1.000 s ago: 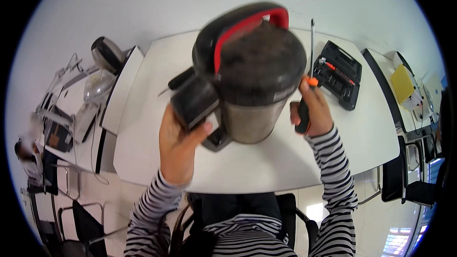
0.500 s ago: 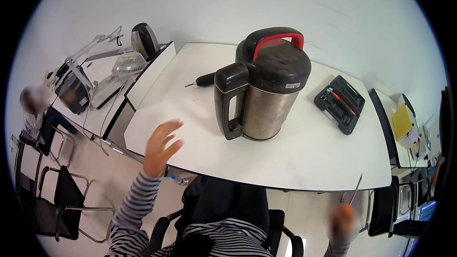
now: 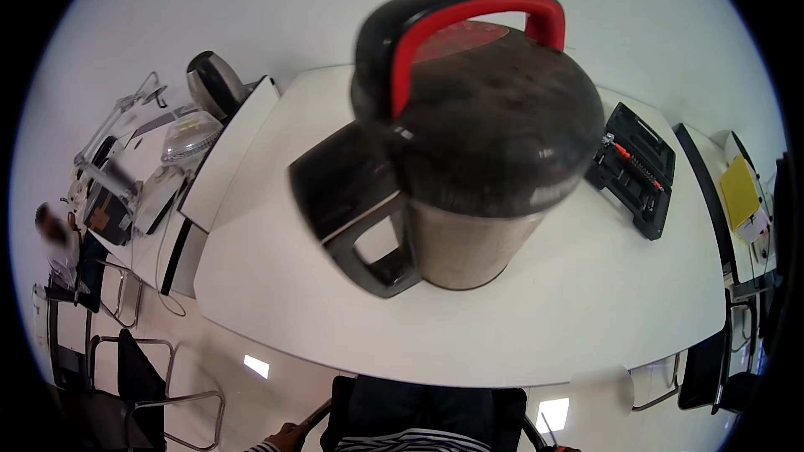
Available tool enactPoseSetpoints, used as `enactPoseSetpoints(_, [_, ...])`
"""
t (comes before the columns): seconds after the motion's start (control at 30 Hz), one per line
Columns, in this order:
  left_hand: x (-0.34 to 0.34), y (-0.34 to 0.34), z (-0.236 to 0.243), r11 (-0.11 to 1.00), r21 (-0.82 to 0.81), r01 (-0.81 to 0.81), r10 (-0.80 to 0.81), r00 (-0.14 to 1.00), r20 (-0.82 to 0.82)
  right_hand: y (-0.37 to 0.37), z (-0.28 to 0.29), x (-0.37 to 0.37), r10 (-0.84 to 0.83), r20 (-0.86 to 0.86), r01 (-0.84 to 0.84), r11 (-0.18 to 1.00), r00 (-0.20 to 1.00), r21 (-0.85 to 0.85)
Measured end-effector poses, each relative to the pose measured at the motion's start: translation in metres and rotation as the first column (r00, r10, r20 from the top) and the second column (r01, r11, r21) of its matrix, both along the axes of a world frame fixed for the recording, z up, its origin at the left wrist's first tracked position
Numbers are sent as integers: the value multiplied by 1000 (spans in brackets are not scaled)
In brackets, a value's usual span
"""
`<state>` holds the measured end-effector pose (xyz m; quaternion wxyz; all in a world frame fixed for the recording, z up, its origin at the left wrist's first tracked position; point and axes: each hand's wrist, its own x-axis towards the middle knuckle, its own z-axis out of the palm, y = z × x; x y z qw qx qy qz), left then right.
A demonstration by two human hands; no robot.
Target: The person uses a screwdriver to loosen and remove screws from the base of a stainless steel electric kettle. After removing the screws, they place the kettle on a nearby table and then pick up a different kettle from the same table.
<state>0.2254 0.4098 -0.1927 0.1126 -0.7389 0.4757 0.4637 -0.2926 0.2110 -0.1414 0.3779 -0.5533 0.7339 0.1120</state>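
Note:
A large soy milk maker [image 3: 481, 238] stands upright on the white table [image 3: 276, 285], with a steel body, a black lid, a red-lined top handle and a black side handle. Neither hand touches it. At the lower edge, my left hand [image 3: 289, 436] closes around the armrest of my chair [image 3: 316, 413]. Only a sliver of my right hand [image 3: 571, 449] shows at the bottom edge, beside the thin shaft of a screwdriver [image 3: 547, 424]; most of its grip is cut off. An open black tool case [image 3: 641, 172] with red-and-black pieces lies right of the machine.
Left, a side desk holds a steel-and-black kettle [image 3: 215, 84], a clear domed cover [image 3: 189, 136], and a jointed lamp arm [image 3: 105, 130]; a person sits beyond. Black chairs [image 3: 138, 381] stand at lower left. On the right, another desk bears a yellow box [image 3: 739, 190].
The view has come closer to the machine. My left hand has dropped from over the table edge to the armrest. My right hand with the screwdriver has sunk almost out of view.

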Motion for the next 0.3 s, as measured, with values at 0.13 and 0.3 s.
enactPoseSetpoints(0.13, [10, 27, -48, 903, -211, -375, 390, 921, 29, -2, -33, -18, 90, -83, -71, 977, 992, 203])
enactPoseSetpoints(0.3, [22, 17, -69, 880, 25, -474, 455, 857, 242, -29, -34, -4, 61, -97, -22, 934, 993, 357])
